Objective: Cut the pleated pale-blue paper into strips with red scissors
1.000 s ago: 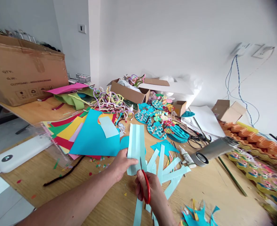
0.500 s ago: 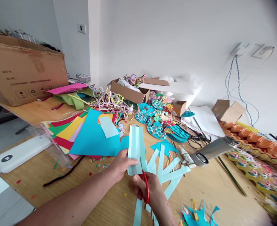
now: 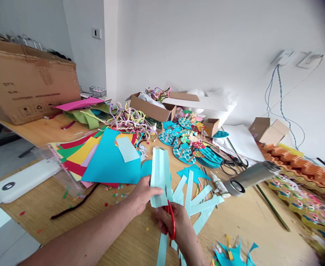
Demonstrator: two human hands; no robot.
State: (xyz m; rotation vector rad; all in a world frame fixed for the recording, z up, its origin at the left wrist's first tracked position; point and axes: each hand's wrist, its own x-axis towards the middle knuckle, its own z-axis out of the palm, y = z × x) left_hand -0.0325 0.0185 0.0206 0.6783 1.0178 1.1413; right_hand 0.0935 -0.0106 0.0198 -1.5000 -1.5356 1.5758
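Observation:
Pinched between the thumb and fingers of my left hand [image 3: 145, 193] is a pale blue sheet of paper [image 3: 159, 168] with lengthwise creases, held up off the table. My right hand [image 3: 176, 221] is closed round the red handles of a pair of scissors [image 3: 172, 225]. The scissor blades reach up into the paper near its right side, and a slit runs beside a narrow strip there. Under and right of my right hand lie several cut pale blue paper strips [image 3: 189, 192]. A bright blue sheet [image 3: 115, 162] lies left of my left hand, with another pale blue piece [image 3: 127, 149] on it.
Blue paper scraps [image 3: 234, 253] lie at the front right. A glue bottle [image 3: 220, 184] and a steel flask [image 3: 255, 176] stand or lie to the right. Corrugated blue crafts [image 3: 184, 153] and a pile of pipe cleaners [image 3: 126, 117] are at the back. A large carton [image 3: 32, 85] occupies the left.
The scissors and the pale blue sheet have shifted very slightly. Both hands keep their grip, and the rest of the table looks the same.

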